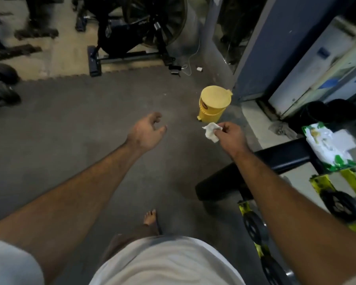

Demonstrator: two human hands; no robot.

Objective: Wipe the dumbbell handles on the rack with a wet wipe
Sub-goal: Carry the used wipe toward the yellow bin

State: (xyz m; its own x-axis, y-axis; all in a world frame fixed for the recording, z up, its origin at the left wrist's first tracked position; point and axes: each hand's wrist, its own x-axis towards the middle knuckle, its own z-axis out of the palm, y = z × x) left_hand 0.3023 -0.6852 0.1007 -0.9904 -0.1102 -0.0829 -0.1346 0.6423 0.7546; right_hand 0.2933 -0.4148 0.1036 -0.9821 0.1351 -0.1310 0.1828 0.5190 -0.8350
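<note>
Right hand point(232, 135): pinches crumpled wipe point(211, 131), held out just short of bin point(214, 102), likely for discarding. Left hand point(147, 130): empty, fingers loose, left of bin. Dumbbells point(341, 204): on rack point(323, 186), right of bin.

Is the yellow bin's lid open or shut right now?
Shut. The lid lies flat across the top of the yellow bin, hiding the inside. The right hand pinches a crumpled wet wipe short of it.
</note>
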